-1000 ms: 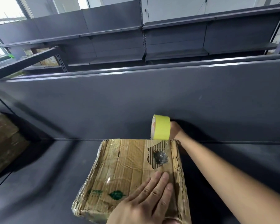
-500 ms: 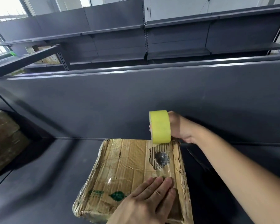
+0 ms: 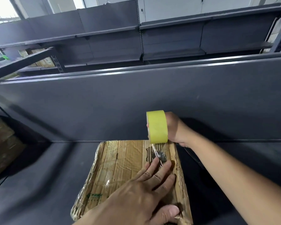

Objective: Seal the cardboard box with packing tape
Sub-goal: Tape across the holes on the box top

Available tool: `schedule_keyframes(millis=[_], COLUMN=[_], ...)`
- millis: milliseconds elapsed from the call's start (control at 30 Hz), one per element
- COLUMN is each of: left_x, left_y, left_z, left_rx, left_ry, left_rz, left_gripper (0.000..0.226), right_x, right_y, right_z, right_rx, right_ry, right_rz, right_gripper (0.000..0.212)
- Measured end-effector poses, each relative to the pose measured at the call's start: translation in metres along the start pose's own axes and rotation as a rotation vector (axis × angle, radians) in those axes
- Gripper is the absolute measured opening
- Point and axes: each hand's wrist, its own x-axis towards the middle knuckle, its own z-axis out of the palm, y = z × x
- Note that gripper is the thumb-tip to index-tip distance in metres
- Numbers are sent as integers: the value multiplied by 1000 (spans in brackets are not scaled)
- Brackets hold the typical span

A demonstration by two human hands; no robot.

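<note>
A worn cardboard box point(image 3: 120, 163) with old clear tape and a green logo lies flat on a dark shelf. A torn patch with a dark spot point(image 3: 161, 155) shows near its far right corner. My left hand point(image 3: 141, 192) lies flat on the box top, fingers spread, pressing down a clear tape strip. My right hand point(image 3: 177, 129) grips a yellow tape roll point(image 3: 157, 126) just above the box's far edge. A strip of clear tape point(image 3: 156, 152) runs from the roll down to my left fingers.
A dark grey shelf surface point(image 3: 39, 184) carries the box, with an upright back panel point(image 3: 104, 108) right behind it. Brown cartons point(image 3: 2, 143) sit at the far left. More grey shelving point(image 3: 169, 38) stands beyond the panel.
My right hand lifted the roll off the box's far edge and holds it raised. My left hand slid forward along the box top toward the torn patch.
</note>
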Motion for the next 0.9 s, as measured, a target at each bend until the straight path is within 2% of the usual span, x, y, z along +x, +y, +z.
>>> schedule_keyframes(millis=[67, 133, 233, 300, 400, 533, 633, 800, 900], left_x=[2, 7, 18, 25, 25, 21, 20, 21, 19], left_y=[0, -5, -17, -24, -30, -32, -31, -27, -31], left_z=[-9, -23, -38, -34, -20, -18, -17, -22, -21], left_rx=[-135, -234, -63, 38, 4, -22, -43, -97, -134], left_ry=[-67, -108, -7, 20, -11, -85, -95, -151, -19], left_rz=[-13, -35, 5, 15, 8, 16, 12, -20, -3], left_gripper=[71, 75, 67, 70, 78, 79, 78, 75, 69], right_x=[0, 2, 4, 5, 5, 9, 9, 7, 5], right_y=[3, 8, 14, 18, 18, 14, 16, 16, 13], right_z=[0, 0, 1, 1, 1, -3, -7, -4, -4], right_rx=[4, -21, -30, -38, -37, -70, -131, -117, -115], right_ry=[14, 22, 21, 37, 36, -11, -89, -114, -108], right_rz=[11, 41, 96, 134, 154, 126, 161, 223, 252], right_gripper=[56, 51, 41, 32, 19, 25, 14, 32, 36])
